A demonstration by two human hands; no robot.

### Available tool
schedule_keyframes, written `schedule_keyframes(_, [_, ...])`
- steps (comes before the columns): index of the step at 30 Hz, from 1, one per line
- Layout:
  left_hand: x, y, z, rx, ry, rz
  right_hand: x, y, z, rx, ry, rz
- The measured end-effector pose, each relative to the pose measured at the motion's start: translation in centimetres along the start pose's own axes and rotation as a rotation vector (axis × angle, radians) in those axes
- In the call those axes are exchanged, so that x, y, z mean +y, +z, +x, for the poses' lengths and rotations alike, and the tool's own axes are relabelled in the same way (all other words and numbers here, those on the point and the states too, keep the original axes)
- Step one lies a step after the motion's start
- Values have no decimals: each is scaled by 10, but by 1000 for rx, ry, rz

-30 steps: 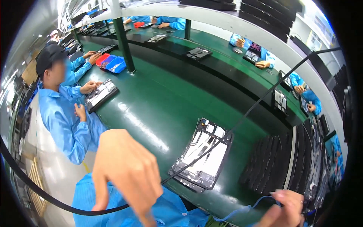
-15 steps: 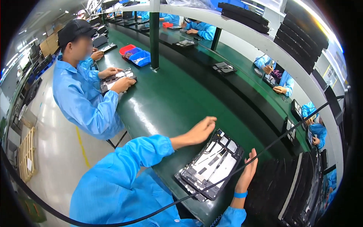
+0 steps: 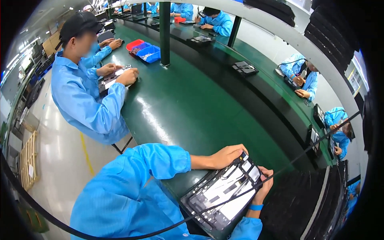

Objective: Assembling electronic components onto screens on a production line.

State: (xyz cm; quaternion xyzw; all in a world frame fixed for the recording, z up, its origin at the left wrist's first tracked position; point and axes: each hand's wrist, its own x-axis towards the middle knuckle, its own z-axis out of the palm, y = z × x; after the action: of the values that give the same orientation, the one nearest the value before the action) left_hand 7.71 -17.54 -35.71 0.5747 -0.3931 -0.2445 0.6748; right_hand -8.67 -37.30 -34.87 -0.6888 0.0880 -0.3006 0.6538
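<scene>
An opened tablet (image 3: 228,190) with a black frame, silver-white inner plates and dark cables is tilted up in front of me at the table's near edge. My left hand (image 3: 229,156) is closed on its far left corner, thumb and fingers along the edge. My right hand (image 3: 264,186) grips its right side, with the fingers curled over the far right corner. Part of another dark flat piece shows past the tablet's left edge, mostly hidden under it. A thin black cable crosses the view in front of the tablet.
Black trays (image 3: 296,200) are stacked close at my right. A green table (image 3: 180,108) stretches ahead, with a dark conveyor strip (image 3: 224,84) carrying devices. Blue bins (image 3: 149,55) stand by a post (image 3: 164,34). A co-worker (image 3: 86,88) at the left holds another device.
Both hands have come from beside the tablet onto its edges and closed on it. The tablet has been raised and tilted. The view has shifted slightly.
</scene>
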Motion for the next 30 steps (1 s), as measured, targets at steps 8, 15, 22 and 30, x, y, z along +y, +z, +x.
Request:
schedule_keyframes(8, [13,8,-20,45,152,-125,-63,15,17,-168,-193,-551])
schedule_keyframes(15, [12,-19,-15,-247,105,-223,-92,47,38,-526,8,-564])
schedule_keyframes(22, [34,-38,-5,-477,-23,-118,-101,43,29,-397,-195,-684])
schedule_keyframes(30, [30,-49,-1,-586,-13,-111,-84,52,25,-347,-273,-737])
